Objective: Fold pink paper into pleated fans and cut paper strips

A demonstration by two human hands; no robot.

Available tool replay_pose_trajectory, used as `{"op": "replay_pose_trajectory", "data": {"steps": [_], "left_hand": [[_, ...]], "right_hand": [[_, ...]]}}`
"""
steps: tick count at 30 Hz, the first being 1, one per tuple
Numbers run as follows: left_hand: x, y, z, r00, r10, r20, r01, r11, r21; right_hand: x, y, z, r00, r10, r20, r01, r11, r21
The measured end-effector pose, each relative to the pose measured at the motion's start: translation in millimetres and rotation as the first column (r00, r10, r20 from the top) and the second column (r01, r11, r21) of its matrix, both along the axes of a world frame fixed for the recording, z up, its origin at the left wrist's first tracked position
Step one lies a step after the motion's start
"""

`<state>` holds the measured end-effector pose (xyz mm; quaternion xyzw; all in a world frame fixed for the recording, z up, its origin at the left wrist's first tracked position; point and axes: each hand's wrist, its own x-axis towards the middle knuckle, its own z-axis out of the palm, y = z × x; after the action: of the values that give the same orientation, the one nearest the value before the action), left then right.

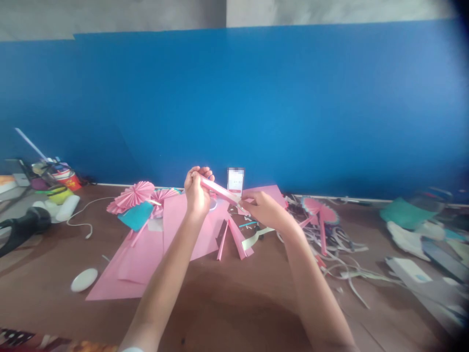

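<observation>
A narrow, folded strip of pink paper (220, 189) with a whitish band along its face is held up above the table, sloping down to the right. My left hand (198, 191) grips its upper left end, thumb pressed on it and the other fingers curled behind. At the lower right end, the fingers of my right hand (264, 208) pinch the strip; their tips are partly hidden. Below lie more folded pink paper pieces (238, 239) and a pale curling strip (257, 238). Large pink sheets (142, 266) spread under and beside my left forearm.
Pleated pink paper fans (134, 196) and a teal piece (136, 216) lie at left; another fan (319, 210) rests among tangled white strips (348, 271) at right. A phone (235, 181) stands against the blue wall. A white oval object (84, 279) lies front left.
</observation>
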<state>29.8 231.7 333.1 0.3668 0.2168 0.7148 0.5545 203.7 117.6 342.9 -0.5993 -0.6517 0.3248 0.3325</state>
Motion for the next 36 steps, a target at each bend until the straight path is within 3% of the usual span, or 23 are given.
{"op": "replay_pose_trajectory", "data": {"steps": [15, 23, 32, 36], "left_hand": [[0.8, -8.0, 15.3, 0.996, -0.066, 0.053, 0.069, 0.996, -0.052], [-8.2, -11.2, 27.9, 0.939, -0.227, 0.258, 0.255, 0.964, -0.080], [-11.9, -13.7, 33.0, 0.950, -0.270, 0.155, 0.275, 0.961, -0.010], [-8.3, -16.4, 33.1, 0.956, -0.244, 0.165, 0.249, 0.968, -0.010]], "right_hand": [[2.9, -0.5, 1.2, 0.997, 0.045, -0.055, -0.046, 0.999, -0.013], [1.1, 11.5, -13.7, 0.964, 0.071, -0.256, -0.096, 0.991, -0.088], [1.1, 14.9, -12.2, 0.874, 0.209, -0.439, -0.271, 0.959, -0.081], [2.4, 13.1, -11.0, 0.883, 0.175, -0.435, -0.233, 0.969, -0.084]]}}
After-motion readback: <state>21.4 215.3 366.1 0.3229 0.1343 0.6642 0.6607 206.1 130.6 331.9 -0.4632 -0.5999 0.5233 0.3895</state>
